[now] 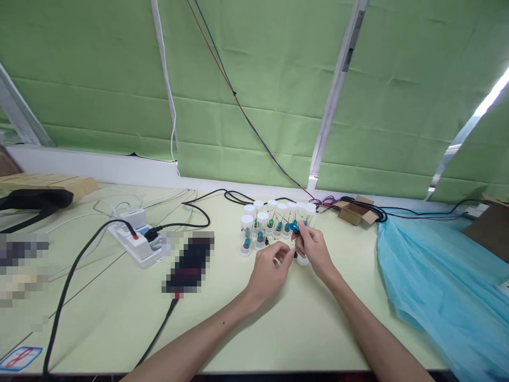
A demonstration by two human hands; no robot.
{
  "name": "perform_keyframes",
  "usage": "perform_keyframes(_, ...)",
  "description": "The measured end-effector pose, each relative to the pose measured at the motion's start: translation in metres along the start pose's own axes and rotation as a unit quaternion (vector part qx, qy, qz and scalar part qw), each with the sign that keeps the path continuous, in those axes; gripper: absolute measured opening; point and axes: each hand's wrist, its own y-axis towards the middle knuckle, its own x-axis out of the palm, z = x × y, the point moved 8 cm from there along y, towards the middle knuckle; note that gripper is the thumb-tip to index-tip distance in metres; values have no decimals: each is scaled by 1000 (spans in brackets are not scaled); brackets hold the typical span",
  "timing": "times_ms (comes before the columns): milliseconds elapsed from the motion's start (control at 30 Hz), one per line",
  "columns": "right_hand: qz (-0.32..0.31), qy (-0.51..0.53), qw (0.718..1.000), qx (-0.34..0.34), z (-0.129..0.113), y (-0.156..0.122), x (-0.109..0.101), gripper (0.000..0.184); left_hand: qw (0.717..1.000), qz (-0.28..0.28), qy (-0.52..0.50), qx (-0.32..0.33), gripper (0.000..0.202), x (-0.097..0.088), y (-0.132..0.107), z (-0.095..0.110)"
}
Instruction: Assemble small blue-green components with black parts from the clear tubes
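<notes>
Fingers of the right hand (313,247) pinch a shiny blue ball (295,227) beside white-capped clear vials (246,233), raised, we judge, for visibility. Whether the left hand (270,268), thumb and fingertip nearly meeting, grips anything, we cannot tell. We find the vials grouped upright on the table (302,318), probably for reach.

I work at a pale worktop (294,334) in what appears to be a workshop or office: green blinds (270,63), loaded power strip (143,257), black cables (186,224), cardboard box (352,218), white-capped tubes (261,233).
</notes>
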Motion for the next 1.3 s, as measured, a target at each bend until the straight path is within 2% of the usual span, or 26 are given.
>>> perform_keyframes(167, -60, 11, 998, 7, 4, 0, 11, 61, 996, 56, -38, -66, 32, -11, 4, -15)
perform_keyframes(433, -153, -35, 988, -5, 1, -6, 27, 66, 992, 90, -73, -59, 29, -14, 2, -18)
perform_keyframes(700, -197, -25, 980, 12, 3, -9, 33, 61, 989, 95, -92, -68, 33, -17, 3, -20)
perform_keyframes(900, -198, -64, 978, -5, 7, -9, 34, 55, 986, 94, -113, -84, 34, -14, 2, -23)
perform_keyframes(967, -165, -107, 980, -33, 3, -7, 29, 50, 984, 90, -123, -88, 32, -13, 2, -23)
perform_keyframes(1067, -14, -183, 978, -102, -13, -4, 3, 40, 983, 92, -130, -90, 29, -12, 2, -22)
perform_keyframes(1200, 198, -229, 943, -141, -28, -7, -42, 26, 983, 90, -131, -93, 28, -11, 2, -23)
perform_keyframes(1300, 294, -260, 905, -164, -31, -9, -65, 24, 983, 85, -132, -95, 27, -10, 2, -24)
